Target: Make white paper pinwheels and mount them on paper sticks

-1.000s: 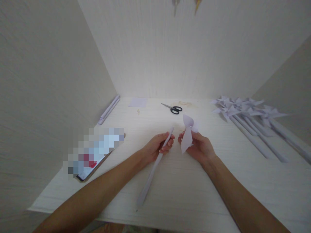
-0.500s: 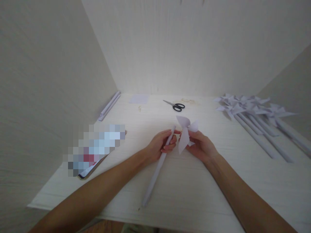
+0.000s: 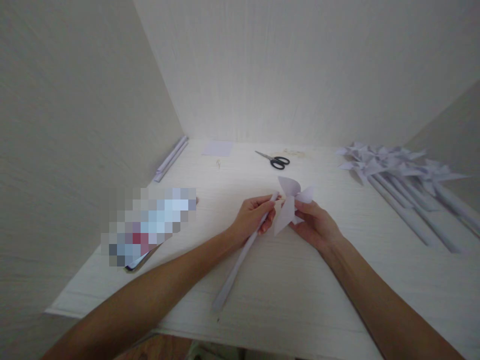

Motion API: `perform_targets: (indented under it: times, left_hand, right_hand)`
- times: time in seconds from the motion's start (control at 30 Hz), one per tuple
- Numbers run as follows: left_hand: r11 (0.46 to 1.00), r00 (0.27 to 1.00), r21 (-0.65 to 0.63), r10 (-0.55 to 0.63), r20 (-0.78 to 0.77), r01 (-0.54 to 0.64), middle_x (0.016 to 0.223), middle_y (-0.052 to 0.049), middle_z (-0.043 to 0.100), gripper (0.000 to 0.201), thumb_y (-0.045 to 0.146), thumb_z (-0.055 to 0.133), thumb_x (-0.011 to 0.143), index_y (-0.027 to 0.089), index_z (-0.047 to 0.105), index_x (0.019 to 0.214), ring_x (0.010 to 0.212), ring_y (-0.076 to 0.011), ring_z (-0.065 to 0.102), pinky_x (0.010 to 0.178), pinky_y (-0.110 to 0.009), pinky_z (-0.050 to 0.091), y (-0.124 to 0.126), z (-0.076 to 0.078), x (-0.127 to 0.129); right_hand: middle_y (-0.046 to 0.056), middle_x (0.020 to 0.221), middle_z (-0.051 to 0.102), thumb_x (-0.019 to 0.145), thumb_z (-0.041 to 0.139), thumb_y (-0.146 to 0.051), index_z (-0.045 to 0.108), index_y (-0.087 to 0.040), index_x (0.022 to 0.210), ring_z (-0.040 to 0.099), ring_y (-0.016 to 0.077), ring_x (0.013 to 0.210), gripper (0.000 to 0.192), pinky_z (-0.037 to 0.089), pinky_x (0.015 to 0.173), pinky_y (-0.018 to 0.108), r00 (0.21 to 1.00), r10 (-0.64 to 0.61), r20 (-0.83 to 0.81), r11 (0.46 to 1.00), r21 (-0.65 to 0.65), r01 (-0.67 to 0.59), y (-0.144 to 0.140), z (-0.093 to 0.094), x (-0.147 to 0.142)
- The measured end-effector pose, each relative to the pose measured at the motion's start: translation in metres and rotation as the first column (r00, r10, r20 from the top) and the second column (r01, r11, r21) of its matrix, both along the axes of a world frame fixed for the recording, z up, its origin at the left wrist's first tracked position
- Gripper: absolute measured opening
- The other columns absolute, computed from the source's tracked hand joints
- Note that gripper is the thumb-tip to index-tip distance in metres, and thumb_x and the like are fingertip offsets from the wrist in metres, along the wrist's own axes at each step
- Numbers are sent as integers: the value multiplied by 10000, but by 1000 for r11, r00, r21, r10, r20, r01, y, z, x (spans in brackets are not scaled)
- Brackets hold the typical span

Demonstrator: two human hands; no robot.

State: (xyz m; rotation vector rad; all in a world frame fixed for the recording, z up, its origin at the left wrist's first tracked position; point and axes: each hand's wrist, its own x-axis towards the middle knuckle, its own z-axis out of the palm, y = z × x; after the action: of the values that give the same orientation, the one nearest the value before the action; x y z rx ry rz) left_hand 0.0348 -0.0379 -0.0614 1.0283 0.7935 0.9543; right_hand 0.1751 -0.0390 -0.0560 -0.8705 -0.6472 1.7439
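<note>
I observe the left hand [image 3: 252, 219] clenched around the upper end of a rolled paper stick [image 3: 240, 260], whose lower end slants down toward the near edge of the surface [image 3: 292, 295]. The right hand [image 3: 314, 225] pinches a folded paper pinwheel head [image 3: 288, 202], held just above the surface. The stick's tip appears to touch the pinwheel head, though the contact is blurred. Scissors [image 3: 275, 159] lie beyond; finished pinwheels [image 3: 397, 175] lie to the right.
</note>
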Motion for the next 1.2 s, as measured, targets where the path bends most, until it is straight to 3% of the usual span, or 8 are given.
perform_targets:
  times: [0.37,0.57,0.87,1.2]
  left_hand:
    - [1000,997,19,21,-79,-19,457,80,412,288,285,457,748,132,600,946,274,-8,340,252,-128,237,-1,1,1]
    - [998,995,37,45,-87,-42,451,78,416,275,263,468,740,118,607,928,267,-10,341,244,-127,237,0,0,1]
    - [998,996,58,-12,-93,17,463,73,416,237,276,470,736,105,598,839,265,-8,341,246,-125,231,-1,-2,0]
    - [996,990,69,-53,-130,62,457,75,411,221,300,463,743,113,579,766,258,-8,328,235,-129,215,-2,-4,-2]
  right_hand:
    - [37,653,667,529,707,-204,668,-136,669,588,145,606,161,472,621,261,996,71,45,996,47,-73,0,-1,1]
    - [46,660,674,519,717,-193,669,-129,658,599,146,613,161,474,648,264,997,26,76,998,63,-31,1,-4,1]
    - [30,606,665,507,727,-194,661,-127,623,587,118,549,150,491,573,217,998,-27,50,1000,8,27,3,-4,3]
    - [35,556,649,521,693,-145,648,-109,588,587,121,506,88,507,513,204,1000,-11,21,999,-53,12,3,1,5]
